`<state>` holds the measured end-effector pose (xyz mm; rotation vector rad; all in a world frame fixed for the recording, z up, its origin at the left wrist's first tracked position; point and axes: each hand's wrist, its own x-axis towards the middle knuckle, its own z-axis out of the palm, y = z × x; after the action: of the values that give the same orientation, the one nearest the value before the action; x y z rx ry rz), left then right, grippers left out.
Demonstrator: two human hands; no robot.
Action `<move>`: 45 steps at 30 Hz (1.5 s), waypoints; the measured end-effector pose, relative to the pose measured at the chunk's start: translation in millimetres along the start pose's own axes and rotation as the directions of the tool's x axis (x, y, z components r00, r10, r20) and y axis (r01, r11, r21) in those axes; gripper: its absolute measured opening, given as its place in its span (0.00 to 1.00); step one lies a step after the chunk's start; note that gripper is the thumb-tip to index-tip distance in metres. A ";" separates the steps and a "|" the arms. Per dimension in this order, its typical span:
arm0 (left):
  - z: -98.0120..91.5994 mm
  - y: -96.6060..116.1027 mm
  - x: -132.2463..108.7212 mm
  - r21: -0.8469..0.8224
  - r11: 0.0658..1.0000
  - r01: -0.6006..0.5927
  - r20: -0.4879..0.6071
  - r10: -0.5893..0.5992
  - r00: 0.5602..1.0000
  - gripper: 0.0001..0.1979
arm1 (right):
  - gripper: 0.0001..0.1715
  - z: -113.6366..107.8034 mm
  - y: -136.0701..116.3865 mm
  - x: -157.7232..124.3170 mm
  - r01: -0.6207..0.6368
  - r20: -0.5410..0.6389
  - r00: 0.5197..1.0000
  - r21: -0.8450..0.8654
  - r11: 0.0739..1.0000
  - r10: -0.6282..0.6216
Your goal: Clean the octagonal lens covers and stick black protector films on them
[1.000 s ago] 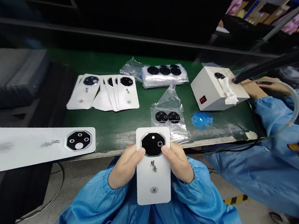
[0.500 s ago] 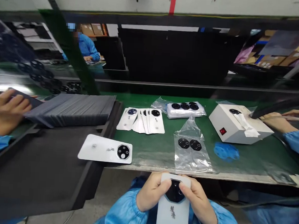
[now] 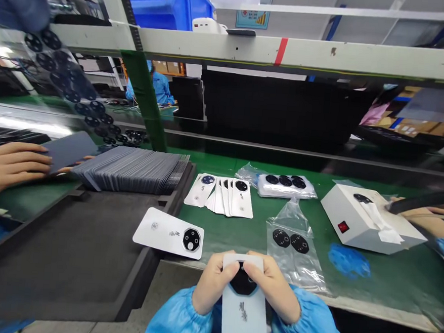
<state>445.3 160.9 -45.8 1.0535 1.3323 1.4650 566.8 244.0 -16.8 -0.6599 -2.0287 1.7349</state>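
A white phone back cover point(image 3: 242, 315) with a black octagonal camera piece point(image 3: 242, 284) is upright between my hands, just off the bench's front edge. My left hand point(image 3: 214, 282) grips its upper left side, and my right hand point(image 3: 276, 289) its upper right side. Both thumbs press on the top of the camera piece. Another white back cover point(image 3: 167, 233) lies to the left, partly on the rim of a black tray. Beyond my hands are a fanned group of white back covers point(image 3: 242, 203) and a clear bag point(image 3: 293, 263) with two black discs.
A black tray point(image 3: 59, 256) holds a row of dark panels point(image 3: 130, 170). A co-worker's hand point(image 3: 12, 167) is at far left with a dark panel point(image 3: 69, 150). At right stand a white box point(image 3: 370, 222) and a co-worker's arm point(image 3: 427, 219). Wrapped black discs point(image 3: 287, 184) lie behind.
The camera view has tilted up and turned slightly left. My hands still hold the back cover with thumbs on the camera piece. The left co-worker's hand now shows more flattened beside its panel.
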 end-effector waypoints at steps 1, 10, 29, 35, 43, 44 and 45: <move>-0.7 -0.3 2.6 -0.013 1.000 0.011 -0.021 -0.011 1.000 0.22 | 0.27 -1.5 -0.5 1.5 0.000 0.012 1.000 -0.002 1.000 0.000; -7.3 0.6 8.5 -0.044 0.999 -0.003 -0.355 -0.013 0.935 0.14 | 0.18 -37.8 -0.6 32.7 -0.086 0.153 0.986 0.116 0.989 0.068; -65.8 -12.1 -36.9 -0.220 0.949 0.226 -0.513 -0.309 0.801 0.24 | 0.23 -88.5 25.2 131.3 0.041 -0.116 0.987 -0.476 0.878 -0.109; -45.6 13.8 -10.7 -0.294 0.943 0.155 -0.504 -0.291 0.813 0.29 | 0.21 -73.4 5.2 90.1 0.164 0.150 0.982 -0.391 0.906 -0.113; 36.8 9.9 38.9 -0.301 0.953 -0.017 -0.497 -0.142 0.856 0.29 | 0.20 -66.9 5.4 76.8 0.192 0.234 0.954 0.012 0.981 -0.190; 43.2 6.7 41.6 -0.284 0.959 -0.020 -0.480 -0.124 0.868 0.28 | 0.19 -67.6 6.9 76.1 0.187 0.202 0.961 0.031 0.982 -0.189; 47.1 3.7 42.6 -0.256 0.967 -0.020 -0.455 -0.102 0.885 0.28 | 0.18 -68.4 8.2 75.4 0.170 0.170 0.969 0.067 0.983 -0.179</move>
<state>479.2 214.1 -37.4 0.5161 1.4270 1.8755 545.5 343.9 -14.9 -0.3103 -2.0789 1.7879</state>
